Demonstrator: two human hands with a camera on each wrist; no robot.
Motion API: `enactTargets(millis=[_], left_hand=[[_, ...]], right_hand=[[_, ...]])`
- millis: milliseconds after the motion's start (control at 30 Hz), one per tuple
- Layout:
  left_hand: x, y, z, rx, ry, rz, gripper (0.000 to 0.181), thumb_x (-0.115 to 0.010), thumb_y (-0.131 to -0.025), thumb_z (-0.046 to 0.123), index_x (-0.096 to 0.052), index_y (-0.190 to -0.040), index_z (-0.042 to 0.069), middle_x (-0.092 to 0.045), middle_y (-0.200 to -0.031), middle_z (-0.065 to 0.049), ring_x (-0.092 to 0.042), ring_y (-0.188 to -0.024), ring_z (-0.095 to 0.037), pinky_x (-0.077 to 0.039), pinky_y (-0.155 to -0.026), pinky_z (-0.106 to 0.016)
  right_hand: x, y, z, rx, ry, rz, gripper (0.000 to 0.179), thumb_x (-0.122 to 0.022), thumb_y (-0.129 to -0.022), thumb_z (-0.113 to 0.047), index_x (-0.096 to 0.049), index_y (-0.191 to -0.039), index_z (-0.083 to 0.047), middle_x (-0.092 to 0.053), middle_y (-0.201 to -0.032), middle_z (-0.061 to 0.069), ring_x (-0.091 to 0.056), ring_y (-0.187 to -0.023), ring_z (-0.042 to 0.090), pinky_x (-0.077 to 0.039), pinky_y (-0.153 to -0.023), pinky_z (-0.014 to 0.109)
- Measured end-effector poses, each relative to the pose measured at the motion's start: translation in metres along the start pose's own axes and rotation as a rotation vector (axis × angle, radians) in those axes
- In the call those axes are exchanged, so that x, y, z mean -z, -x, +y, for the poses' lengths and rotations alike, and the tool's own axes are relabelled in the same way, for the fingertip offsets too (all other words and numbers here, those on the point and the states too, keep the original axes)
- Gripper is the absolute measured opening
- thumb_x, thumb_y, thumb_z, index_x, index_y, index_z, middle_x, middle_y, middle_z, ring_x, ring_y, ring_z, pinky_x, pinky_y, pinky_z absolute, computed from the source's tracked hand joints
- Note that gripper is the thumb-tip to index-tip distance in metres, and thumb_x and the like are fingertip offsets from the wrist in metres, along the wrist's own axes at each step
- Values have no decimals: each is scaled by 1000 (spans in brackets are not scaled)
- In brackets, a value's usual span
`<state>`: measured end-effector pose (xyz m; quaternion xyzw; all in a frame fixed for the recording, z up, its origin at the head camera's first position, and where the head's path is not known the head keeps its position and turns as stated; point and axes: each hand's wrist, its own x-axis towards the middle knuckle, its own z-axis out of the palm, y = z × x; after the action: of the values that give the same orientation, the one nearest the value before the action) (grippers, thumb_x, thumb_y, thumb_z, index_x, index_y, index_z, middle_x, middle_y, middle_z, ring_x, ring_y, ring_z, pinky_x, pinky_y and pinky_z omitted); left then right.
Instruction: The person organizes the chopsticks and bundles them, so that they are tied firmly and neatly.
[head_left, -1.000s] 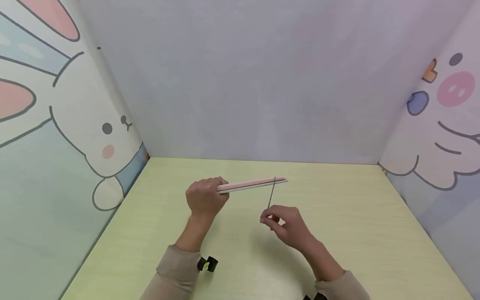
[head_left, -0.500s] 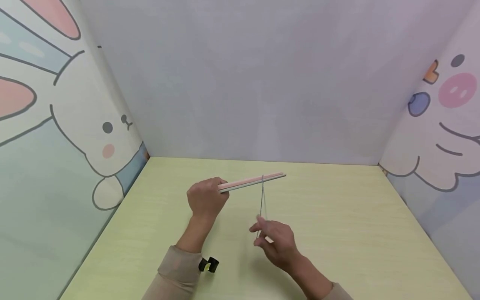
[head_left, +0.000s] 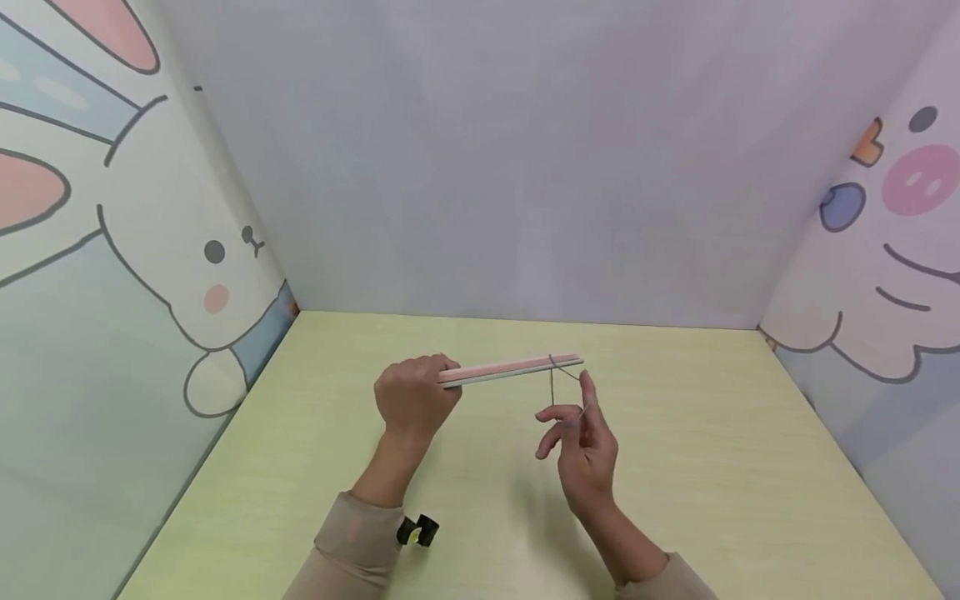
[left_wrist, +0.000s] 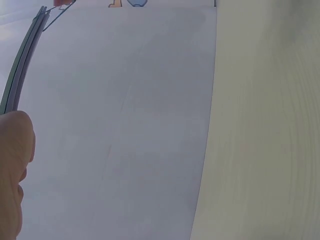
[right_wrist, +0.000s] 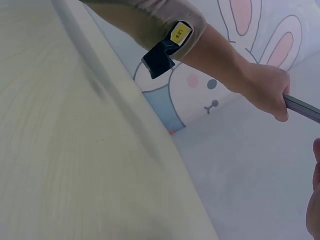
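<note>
My left hand (head_left: 415, 396): closed round one end of the sticks (head_left: 502, 367), thumb side facing right
My right hand (head_left: 588, 467): fingers spread apart, one raised, others bent to the left, holding the band (head_left: 552, 386) stretched
Sticks: pink and pale, side by side, held above the table (head_left: 750, 467), free ends to the right
Band: thin and grey, round the sticks near their free ends, strands running to my raised finger and bent fingers
Sleeves: beige; a black device (head_left: 417, 531) on the left cuff (head_left: 360, 533)
Table: pale yellow, beneath both hands
Walls: grey one (head_left: 487, 167) far, rabbit (head_left: 168, 275) left, pig (head_left: 917, 181) right
</note>
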<state>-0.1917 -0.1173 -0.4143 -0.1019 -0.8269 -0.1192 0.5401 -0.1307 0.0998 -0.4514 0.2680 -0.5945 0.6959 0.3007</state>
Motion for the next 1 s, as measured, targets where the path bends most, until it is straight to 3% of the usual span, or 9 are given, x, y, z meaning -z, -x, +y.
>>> enactTargets(millis=[33, 267, 333, 433, 567, 667, 800, 867, 1000], left_hand=[[0, -1, 1, -5, 5, 3, 18, -60, -72, 9, -64, -56, 15, -38, -42, 3, -15, -46, -11, -9, -45, -25], [1, -4, 5, -37, 42, 52, 23, -55, -72, 8, -56, -51, 14, -34, -41, 3, -15, -43, -11, -10, -44, -25], [1, -4, 5, -46, 43, 55, 23, -55, -72, 7, -54, -50, 14, -33, -42, 3, -14, -43, -11, -10, -44, -25], [2, -4, 4, -50, 41, 42, 23, -56, -73, 7, -56, -51, 13, -33, -42, 3, -15, -44, -11, -10, -45, -24], [3, -3, 4, -80, 55, 40, 24, -60, -74, 8, -56, -52, 15, -36, -42, 3, -17, -42, -10, -12, -44, -24], [2, -2, 4, -116, 69, 56, 27, -62, -74, 8, -52, -51, 17, -37, -42, 4, -19, -41, -9, -15, -42, -24], [1, -1, 3, -141, 70, 67, 29, -62, -74, 9, -47, -50, 17, -38, -42, 3, -21, -39, -10, -18, -39, -25], [0, 0, 2, -145, 68, 65, 30, -61, -76, 10, -47, -51, 16, -40, -42, 2, -23, -38, -10, -19, -38, -26], [1, 0, 1, -149, 62, 52, 32, -57, -80, 13, -46, -50, 16, -43, -42, 2, -26, -37, -12, -23, -37, -28]], right_hand=[[0, -1, 1, -23, -8, -6, 54, -40, -104, 7, -28, -157, 2, -73, -96, -2, -60, -49, 13, -41, -51, 16], [4, -15, 6, -180, -6, -107, 40, -50, -104, -5, -59, -142, -15, -73, -90, -5, -65, -55, 10, -49, -66, 17], [8, -19, 8, -184, -25, -139, 38, -55, -103, -11, -62, -140, -20, -73, -89, -5, -66, -59, 9, -49, -61, 19], [13, -24, 12, -127, -62, -185, 33, -58, -103, -21, -67, -134, -17, -73, -88, -1, -67, -63, 10, -52, -63, 22], [17, -28, 16, -43, -167, -235, 36, -52, -106, -31, -68, -114, -1, -71, -84, 8, -67, -64, 15, -54, -64, 27], [18, -31, 15, -29, -256, -255, 45, -43, -108, -35, -63, -114, 4, -69, -85, 9, -67, -65, 16, -54, -66, 28], [19, -34, 10, -43, -373, -266, 46, -35, -110, -31, -57, -134, 1, -68, -87, 8, -68, -69, 17, -55, -69, 29], [20, -37, 8, -44, -411, -264, 47, -34, -110, -32, -56, -134, 2, -69, -87, 8, -69, -69, 18, -55, -71, 29], [22, -41, 5, -46, -369, -261, 51, -36, -109, -39, -57, -130, 1, -70, -83, 10, -68, -68, 17, -55, -69, 30]])
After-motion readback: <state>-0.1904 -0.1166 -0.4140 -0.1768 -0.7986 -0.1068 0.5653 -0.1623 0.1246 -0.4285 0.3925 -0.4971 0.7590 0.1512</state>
